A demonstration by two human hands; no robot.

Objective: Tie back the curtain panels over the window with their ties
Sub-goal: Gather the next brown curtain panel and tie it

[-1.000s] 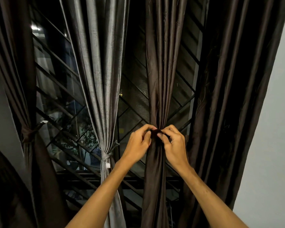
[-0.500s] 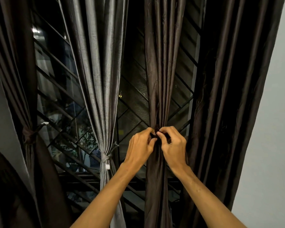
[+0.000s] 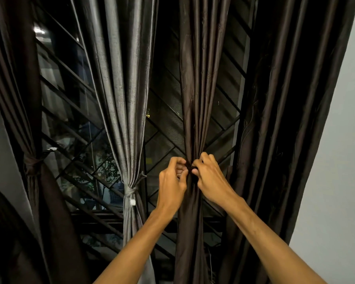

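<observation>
I saw the left fingers (image 3: 179, 168) curled in tight, thumb and forefinger pinching the brown tie (image 3: 190, 168) where it crossed the front of the gathered cloth. The right fingertips (image 3: 194, 171) were bent the same way and nipped that strip from the other side, so the two sets of tips nearly touched. The tie was so dark against the fabric that I could not make out its knot.

The left hand (image 3: 172, 181) sat knuckles-up with the wrist bent slightly back. The right hand (image 3: 211, 177) mirrored it, its back turned to my camera. Both forearms were bare and reached up from the bottom of the view, converging on the same spot.

The tie cinched the middle brown panel (image 3: 195, 95) into a narrow waist. The panel was a glossy, satin-like cloth falling in long, tight vertical pleats above the pinch and hanging looser below it.

Left of it hung a grey panel (image 3: 121, 89), coarser in weave, bound by its own grey tie (image 3: 129, 190). At the far left a brown panel (image 3: 12, 89) was likewise bound. A wide brown panel (image 3: 291, 99) hung loose at the right beside a plain pale wall (image 3: 340, 160). Behind them all ran a dark diagonal window grille (image 3: 166, 130).
</observation>
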